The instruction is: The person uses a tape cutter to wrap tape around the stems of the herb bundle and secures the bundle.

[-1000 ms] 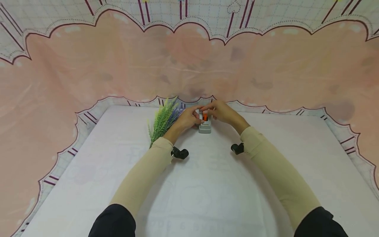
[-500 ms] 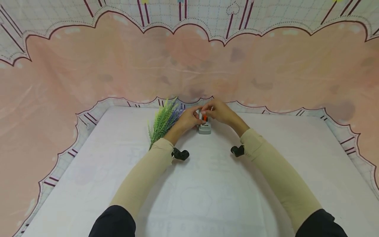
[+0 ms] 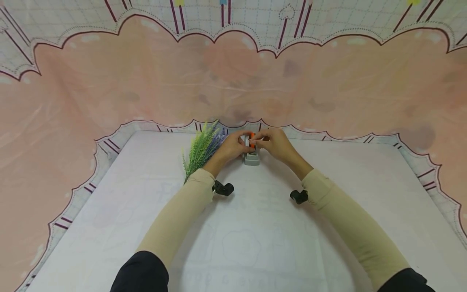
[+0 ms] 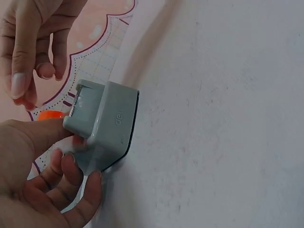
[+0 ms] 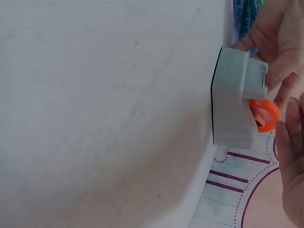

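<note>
A grey tape dispenser (image 3: 251, 159) stands near the far edge of the table, an orange ring-shaped core (image 5: 268, 115) at its hollow. My left hand (image 3: 233, 146) grips the dispenser from the left. In the left wrist view that hand's fingertip (image 4: 57, 129) lies at the dispenser's toothed end, its other fingers bent along the side. My right hand (image 3: 275, 142) is just right of the dispenser, thumb and forefinger close together near the orange core. Seen from the left wrist, the right hand (image 4: 35, 42) hangs apart from the dispenser with loosely bent fingers and nothing visible in them.
Green and purple artificial flower sprigs (image 3: 202, 146) lie left of the dispenser, partly behind the left arm. A white cover (image 3: 233, 243) spreads over the table, its scalloped border at the far edge. Black wrist cameras (image 3: 223, 188) stick out from both sleeves.
My right hand has drawn back slightly to the right from the dispenser's top, its arm shifting right too. More of the orange core shows at the top. The left hand has hardly moved.
</note>
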